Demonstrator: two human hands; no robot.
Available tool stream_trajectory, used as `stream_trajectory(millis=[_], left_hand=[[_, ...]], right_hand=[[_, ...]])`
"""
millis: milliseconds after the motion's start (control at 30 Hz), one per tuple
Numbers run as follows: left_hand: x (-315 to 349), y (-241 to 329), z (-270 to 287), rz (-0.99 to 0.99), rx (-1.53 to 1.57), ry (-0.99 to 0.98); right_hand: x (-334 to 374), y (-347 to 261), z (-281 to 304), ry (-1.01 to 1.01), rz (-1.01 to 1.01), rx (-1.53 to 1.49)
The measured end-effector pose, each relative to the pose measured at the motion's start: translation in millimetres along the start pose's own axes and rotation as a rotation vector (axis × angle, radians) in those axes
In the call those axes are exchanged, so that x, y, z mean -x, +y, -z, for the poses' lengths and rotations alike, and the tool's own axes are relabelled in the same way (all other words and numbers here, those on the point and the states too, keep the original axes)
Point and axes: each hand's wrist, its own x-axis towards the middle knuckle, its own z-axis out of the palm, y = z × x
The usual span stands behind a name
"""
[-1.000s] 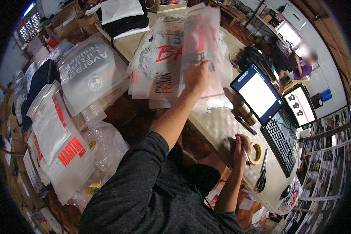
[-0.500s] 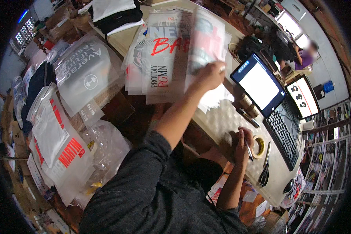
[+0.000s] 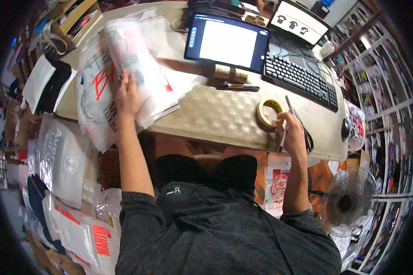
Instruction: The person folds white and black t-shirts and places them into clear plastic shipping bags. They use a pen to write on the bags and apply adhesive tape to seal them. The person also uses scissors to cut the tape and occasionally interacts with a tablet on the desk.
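On the left part of the table my left hand [image 3: 129, 95] lies against a curled translucent printed sheet [image 3: 132, 55], fingers stretched out; its thumb is hard to see. That sheet rests on a fanned pile of similar ones. Left of the hand, a translucent sheet with red script lettering [image 3: 101, 82] hangs partly over the table's front edge. My right hand [image 3: 294, 133] is closed on a slim pen [image 3: 283, 139], tip downward, at the front edge on the right. A roll of cream tape [image 3: 263, 115] is right beside its fingers, and black-handled scissors [image 3: 309, 138] lie partly behind the hand.
A tablet [image 3: 229, 43] stands behind a dark pen [image 3: 238, 86]. The black keyboard [image 3: 300, 82], a laptop [image 3: 298, 20] and a mouse [image 3: 344, 129] are at the right. Clear-bagged garments [image 3: 69, 160] are stacked at the left; a fan [image 3: 348, 201] stands at the lower right.
The view has swung round toward the table. My left hand has gone from a closed grip near the sheet's lower end to lying along its left side. My right hand still holds the pen.
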Motion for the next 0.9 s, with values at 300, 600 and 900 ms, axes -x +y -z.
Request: stream_trajectory(millis=[300, 600, 900], left_hand=[[-27, 86, -17, -0.198, 0.641, -0.078], [-14, 37, -19, 0.113, 0.26, 0.055], [-86, 70, -38, -0.087, 1.061, 0.0]], right_hand=[[30, 50, 27, 0.139, -0.22, 0.04], [65, 106, 13, 0.266, -0.366, -0.184], [63, 99, 37, 0.058, -0.175, 0.205]])
